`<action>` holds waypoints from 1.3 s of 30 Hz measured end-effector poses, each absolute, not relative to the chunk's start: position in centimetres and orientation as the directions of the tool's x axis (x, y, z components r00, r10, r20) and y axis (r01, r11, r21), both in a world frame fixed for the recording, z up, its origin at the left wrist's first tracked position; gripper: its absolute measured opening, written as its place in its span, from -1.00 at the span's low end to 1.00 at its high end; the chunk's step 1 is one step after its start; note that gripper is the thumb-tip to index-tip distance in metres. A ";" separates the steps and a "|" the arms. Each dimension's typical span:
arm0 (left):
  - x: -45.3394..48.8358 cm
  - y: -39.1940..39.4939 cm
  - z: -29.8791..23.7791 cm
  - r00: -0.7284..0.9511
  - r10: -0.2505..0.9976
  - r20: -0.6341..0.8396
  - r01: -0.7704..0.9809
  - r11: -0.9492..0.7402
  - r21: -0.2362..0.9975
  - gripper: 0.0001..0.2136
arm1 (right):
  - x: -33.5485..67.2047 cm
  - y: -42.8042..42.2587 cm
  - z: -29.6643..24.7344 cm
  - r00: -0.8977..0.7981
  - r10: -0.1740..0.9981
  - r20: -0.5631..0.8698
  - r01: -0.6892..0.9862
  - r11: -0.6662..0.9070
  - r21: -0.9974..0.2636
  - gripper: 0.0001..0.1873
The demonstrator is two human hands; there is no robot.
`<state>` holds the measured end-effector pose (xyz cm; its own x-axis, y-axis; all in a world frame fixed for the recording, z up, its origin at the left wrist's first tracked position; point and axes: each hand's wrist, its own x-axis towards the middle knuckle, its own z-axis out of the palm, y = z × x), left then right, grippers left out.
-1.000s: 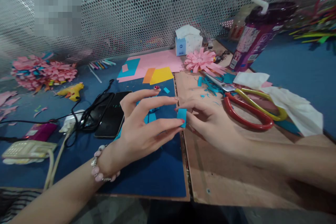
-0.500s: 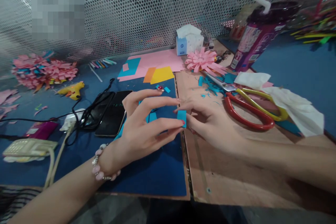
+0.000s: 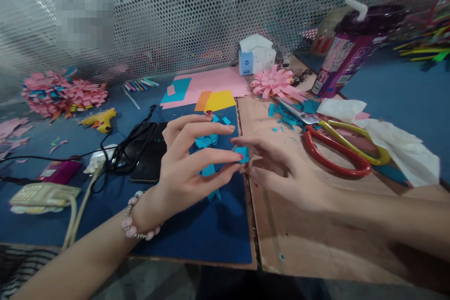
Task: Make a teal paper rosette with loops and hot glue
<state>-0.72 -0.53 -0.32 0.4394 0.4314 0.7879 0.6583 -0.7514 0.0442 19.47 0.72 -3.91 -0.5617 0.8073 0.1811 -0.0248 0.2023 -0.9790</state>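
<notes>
Between the thumb and index finger of my left hand (image 3: 197,154) is a small folded piece of blue paper (image 3: 242,154). That hand's other fingers are stretched out, and it wears a bead bracelet on the wrist. My right hand (image 3: 277,164) is close by at the paper's right side, its index finger and thumb apart. Whether its fingertips touch the paper is hard to see. Below and behind my left hand, more cut blue paper pieces (image 3: 208,171) lie on the blue tabletop (image 3: 225,234).
Large scissors (image 3: 337,150) with red and yellow handles lie at right among blue scraps and tissues (image 3: 404,154). A pink paper flower (image 3: 272,82), tissue box (image 3: 256,56) and purple cup (image 3: 346,56) stand behind. A yellow glue gun (image 3: 100,120), phone (image 3: 144,164) and cables are at left.
The blue paper has turned from upright to a folded, more sideways pose in my left fingers. My right index finger and thumb have spread apart. The view has shifted slightly.
</notes>
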 end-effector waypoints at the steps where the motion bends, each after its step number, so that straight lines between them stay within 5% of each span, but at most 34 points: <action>1: -0.7 -0.5 -0.3 0.442 0.436 0.784 0.658 -0.752 0.047 -0.81 | 19.4 0.6 -3.9 -0.547 0.817 0.182 -0.004 0.215 -0.977 -0.61; 39: -1.3 -0.6 -0.2 0.453 0.511 0.730 0.672 -0.734 0.097 -0.69 | 19.2 0.8 -3.7 -0.463 0.857 0.225 0.108 0.307 -0.946 -0.83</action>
